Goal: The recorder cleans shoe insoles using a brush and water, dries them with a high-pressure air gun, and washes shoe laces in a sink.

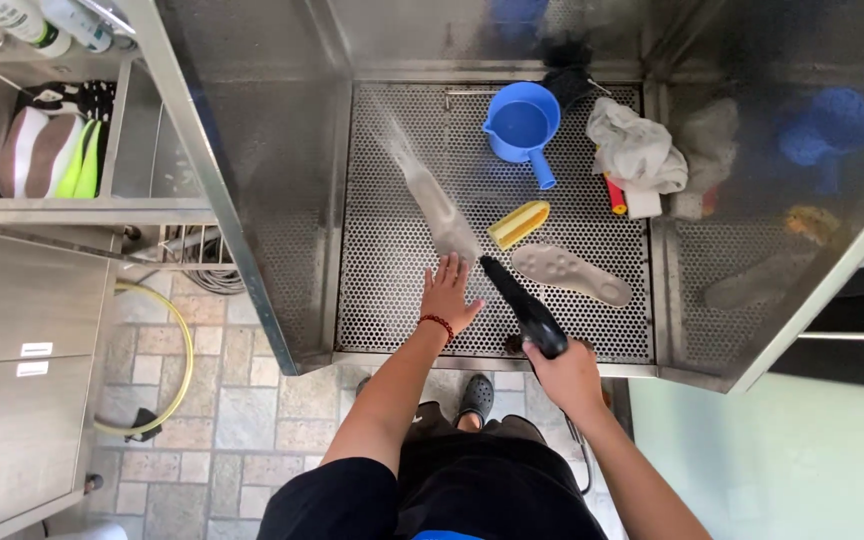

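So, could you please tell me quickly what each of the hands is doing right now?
Left hand: open, fingers spread, flat on the perforated metal tray.
Right hand: closed around the black spray gun.

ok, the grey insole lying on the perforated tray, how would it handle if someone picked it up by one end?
The grey insole looks thin and flat, so it would probably droop rather than stay stiff. It seems light for its size. With the spray gun in the right hand jetting onto the perforated tray, it is likely wet and slippery.
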